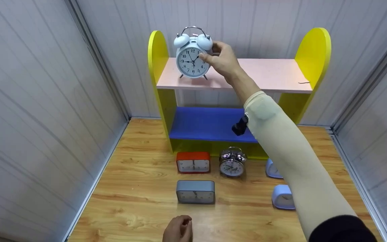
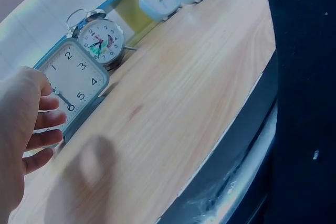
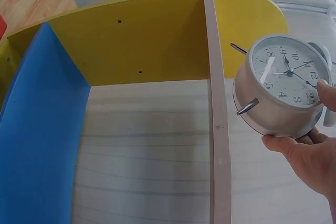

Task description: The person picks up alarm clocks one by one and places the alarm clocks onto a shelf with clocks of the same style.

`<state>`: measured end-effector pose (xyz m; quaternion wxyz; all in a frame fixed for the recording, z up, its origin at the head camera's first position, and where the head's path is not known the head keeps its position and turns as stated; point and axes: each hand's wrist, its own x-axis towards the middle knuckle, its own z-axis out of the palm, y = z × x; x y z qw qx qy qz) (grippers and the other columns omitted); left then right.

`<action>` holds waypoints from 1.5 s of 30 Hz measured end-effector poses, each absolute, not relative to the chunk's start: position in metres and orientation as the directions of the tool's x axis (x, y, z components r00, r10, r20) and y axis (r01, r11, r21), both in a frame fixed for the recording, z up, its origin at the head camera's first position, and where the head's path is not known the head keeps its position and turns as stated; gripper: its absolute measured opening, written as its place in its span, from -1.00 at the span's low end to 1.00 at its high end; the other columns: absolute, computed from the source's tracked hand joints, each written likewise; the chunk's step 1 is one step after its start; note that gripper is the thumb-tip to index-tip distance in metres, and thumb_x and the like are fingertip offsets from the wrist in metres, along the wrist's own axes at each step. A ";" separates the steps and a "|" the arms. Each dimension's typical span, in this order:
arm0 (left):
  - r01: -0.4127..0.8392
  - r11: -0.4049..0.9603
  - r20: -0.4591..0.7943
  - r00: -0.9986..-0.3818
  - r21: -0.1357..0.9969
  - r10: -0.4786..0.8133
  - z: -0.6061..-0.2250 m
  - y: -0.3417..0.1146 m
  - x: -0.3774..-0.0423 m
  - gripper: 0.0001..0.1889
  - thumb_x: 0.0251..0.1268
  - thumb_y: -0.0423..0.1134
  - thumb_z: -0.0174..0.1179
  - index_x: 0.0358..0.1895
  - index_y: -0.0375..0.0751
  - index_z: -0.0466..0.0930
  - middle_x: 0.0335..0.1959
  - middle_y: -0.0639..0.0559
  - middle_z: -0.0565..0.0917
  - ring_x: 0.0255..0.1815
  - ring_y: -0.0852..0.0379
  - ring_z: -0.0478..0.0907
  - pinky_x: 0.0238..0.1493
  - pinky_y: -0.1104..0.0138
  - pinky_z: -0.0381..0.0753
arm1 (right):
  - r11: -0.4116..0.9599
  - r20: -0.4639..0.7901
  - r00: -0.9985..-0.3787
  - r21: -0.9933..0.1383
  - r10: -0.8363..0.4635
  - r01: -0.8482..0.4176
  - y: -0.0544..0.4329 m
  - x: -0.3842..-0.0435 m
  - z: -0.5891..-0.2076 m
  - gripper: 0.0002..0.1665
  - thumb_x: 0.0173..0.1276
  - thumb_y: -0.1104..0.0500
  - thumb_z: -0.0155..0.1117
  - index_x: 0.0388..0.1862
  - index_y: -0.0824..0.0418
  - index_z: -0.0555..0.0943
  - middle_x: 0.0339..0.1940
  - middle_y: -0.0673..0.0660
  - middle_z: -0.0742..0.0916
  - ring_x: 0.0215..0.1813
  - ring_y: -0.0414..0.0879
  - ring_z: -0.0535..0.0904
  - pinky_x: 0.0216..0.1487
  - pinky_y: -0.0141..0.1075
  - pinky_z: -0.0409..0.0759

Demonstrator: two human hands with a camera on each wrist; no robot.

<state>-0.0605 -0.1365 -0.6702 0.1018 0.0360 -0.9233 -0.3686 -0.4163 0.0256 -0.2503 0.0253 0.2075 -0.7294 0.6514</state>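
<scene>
My right hand (image 1: 222, 60) grips a white twin-bell alarm clock (image 1: 192, 64) by its side, thumb over the dial's edge and fingers behind the case. The clock is upright at the left end of the pink upper shelf (image 1: 264, 72), its thin metal feet over the board. In the right wrist view the clock's (image 3: 289, 72) feet point toward the shelf edge. Low in the head view, my left hand (image 1: 178, 229) holds nothing, its fingers loosely bent. Nearest to it is a grey-blue rectangular clock (image 1: 196, 191), which the hand (image 2: 21, 129) overlaps in the left wrist view.
A red rectangular clock (image 1: 193, 162) and a silver twin-bell alarm clock (image 1: 232, 163) stand on the wood floor before the yellow-sided shelf unit (image 1: 158, 57). Two pale blue clocks (image 1: 282, 196) are partly behind my right sleeve. Below the pink board lies a blue shelf (image 1: 207, 122).
</scene>
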 end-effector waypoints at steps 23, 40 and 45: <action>0.082 0.698 0.164 -0.985 0.711 -0.051 -0.672 -0.132 -0.057 -0.95 0.48 -0.18 0.31 -0.19 0.01 0.74 -0.35 0.35 0.60 -0.32 0.38 0.49 -0.31 0.33 0.60 | 0.096 0.283 -0.918 -0.943 -0.277 -0.319 0.012 -0.425 -0.257 -0.39 0.54 0.26 0.35 0.51 0.31 0.47 0.34 0.27 0.64 0.38 0.03 0.55 0.34 -0.33 0.53; 0.126 0.673 0.176 -0.984 0.729 -0.007 -0.673 -0.125 -0.059 -0.94 0.46 -0.20 0.31 -0.21 -0.03 0.75 -0.35 0.31 0.62 -0.31 0.35 0.52 -0.30 0.29 0.61 | 0.088 0.290 -0.907 -0.940 -0.306 -0.330 0.025 -0.425 -0.262 -0.32 0.60 0.20 0.29 0.62 0.26 0.37 0.48 0.23 0.58 0.46 0.00 0.51 0.39 -0.37 0.48; 0.102 0.679 0.154 -0.988 0.727 -0.017 -0.675 -0.124 -0.060 -0.94 0.47 -0.18 0.31 -0.22 0.01 0.74 -0.37 0.34 0.58 -0.34 0.38 0.47 -0.32 0.32 0.58 | 0.085 0.274 -0.909 -0.945 -0.314 -0.315 0.032 -0.424 -0.265 -0.24 0.59 0.15 0.32 0.66 0.23 0.30 0.60 0.17 0.48 0.56 -0.04 0.42 0.44 -0.40 0.40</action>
